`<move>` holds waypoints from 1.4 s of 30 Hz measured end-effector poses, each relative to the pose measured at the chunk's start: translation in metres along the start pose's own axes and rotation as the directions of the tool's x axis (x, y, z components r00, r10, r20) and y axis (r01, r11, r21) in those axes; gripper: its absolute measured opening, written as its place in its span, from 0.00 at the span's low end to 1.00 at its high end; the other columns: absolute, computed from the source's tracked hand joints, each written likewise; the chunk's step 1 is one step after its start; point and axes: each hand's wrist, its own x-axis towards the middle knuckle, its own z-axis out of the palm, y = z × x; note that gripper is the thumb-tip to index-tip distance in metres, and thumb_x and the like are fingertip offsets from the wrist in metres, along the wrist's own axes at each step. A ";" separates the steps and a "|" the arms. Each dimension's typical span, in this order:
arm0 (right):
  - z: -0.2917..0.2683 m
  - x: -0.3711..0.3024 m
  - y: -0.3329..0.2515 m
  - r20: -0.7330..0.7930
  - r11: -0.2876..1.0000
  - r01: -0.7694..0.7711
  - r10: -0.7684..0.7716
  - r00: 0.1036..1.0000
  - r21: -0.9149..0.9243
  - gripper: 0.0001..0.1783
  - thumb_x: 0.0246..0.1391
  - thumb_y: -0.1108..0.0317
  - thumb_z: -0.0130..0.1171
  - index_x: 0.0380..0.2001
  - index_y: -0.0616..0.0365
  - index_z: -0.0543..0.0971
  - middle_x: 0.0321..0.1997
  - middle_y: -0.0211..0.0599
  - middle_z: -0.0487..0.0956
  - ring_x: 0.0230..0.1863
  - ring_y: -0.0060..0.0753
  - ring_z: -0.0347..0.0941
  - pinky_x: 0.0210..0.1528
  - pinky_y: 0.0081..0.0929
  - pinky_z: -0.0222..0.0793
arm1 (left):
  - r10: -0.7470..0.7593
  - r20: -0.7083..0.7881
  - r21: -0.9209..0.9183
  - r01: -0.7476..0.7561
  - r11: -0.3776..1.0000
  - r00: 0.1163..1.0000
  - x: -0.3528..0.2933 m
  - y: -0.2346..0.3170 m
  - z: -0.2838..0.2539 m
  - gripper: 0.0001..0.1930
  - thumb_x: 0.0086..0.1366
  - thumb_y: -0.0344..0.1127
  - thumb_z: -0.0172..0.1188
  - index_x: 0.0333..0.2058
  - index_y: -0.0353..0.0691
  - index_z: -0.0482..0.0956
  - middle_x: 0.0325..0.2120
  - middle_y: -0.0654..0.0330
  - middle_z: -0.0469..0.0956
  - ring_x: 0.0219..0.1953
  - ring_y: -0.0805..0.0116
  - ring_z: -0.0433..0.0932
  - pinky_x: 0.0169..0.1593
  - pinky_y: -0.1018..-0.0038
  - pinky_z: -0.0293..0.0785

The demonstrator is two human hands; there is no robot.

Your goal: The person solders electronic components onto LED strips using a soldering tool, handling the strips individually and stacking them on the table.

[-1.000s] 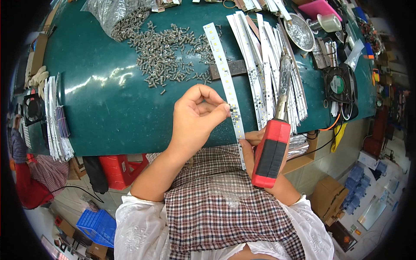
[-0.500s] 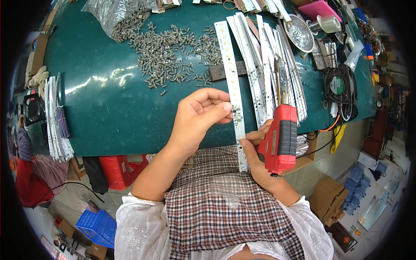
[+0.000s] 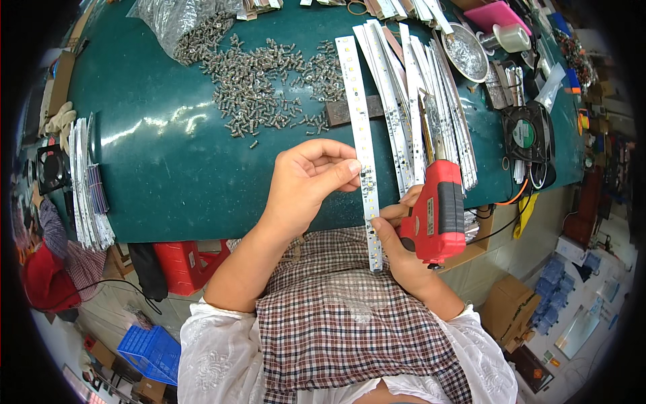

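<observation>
Tool (image 3: 441, 222): smooth plas.; tbl (image 3: 155, 182): glossy; apron (image 3: 336, 303): matt cloth; small pcs (image 3: 249, 84): shiny metal.

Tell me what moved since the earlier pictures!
The LED strip swung its far end right. The red soldering gun shifted right and slightly away from the body. Far left, another person's grey sleeve moved right. Nothing was grabbed or dropped: the right hand still holds strip and gun, the left hand stays by the strip's edge. Metal pieces and cooling fan stayed put.

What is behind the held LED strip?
Behind the LED strip, the green tabletop, a dark bar and, lower, the checkered apron show on both sides. The bar's middle and the strip's back are hidden.
</observation>
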 end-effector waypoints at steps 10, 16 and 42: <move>-0.002 0.005 0.014 -0.131 0.968 0.195 -0.216 0.968 -0.156 0.24 0.52 0.80 0.64 0.49 0.64 0.65 0.36 0.35 0.78 0.32 0.23 0.75 0.37 0.22 0.72 | 0.003 -0.160 0.195 0.028 0.980 0.987 0.019 -0.016 -0.002 0.09 0.63 0.28 0.63 0.40 0.29 0.79 0.32 0.55 0.82 0.31 0.73 0.82 0.36 0.79 0.80; -0.022 -0.022 0.014 -0.245 0.993 -0.095 0.074 0.967 -0.074 0.16 0.48 0.78 0.67 0.41 0.62 0.77 0.31 0.33 0.74 0.32 0.25 0.73 0.35 0.22 0.70 | 0.244 -0.236 0.796 0.043 0.604 0.941 0.019 -0.011 0.006 0.10 0.60 0.29 0.65 0.39 0.33 0.79 0.33 0.57 0.82 0.29 0.75 0.82 0.32 0.80 0.76; -0.039 -0.041 0.039 0.043 0.941 -0.045 0.063 0.997 -0.336 0.15 0.43 0.76 0.65 0.39 0.62 0.81 0.31 0.42 0.78 0.29 0.45 0.75 0.32 0.33 0.71 | 0.496 0.021 0.862 -0.267 0.430 0.868 0.022 -0.021 -0.008 0.10 0.54 0.24 0.64 0.36 0.42 0.84 0.32 0.64 0.80 0.15 0.80 0.67 0.22 0.80 0.64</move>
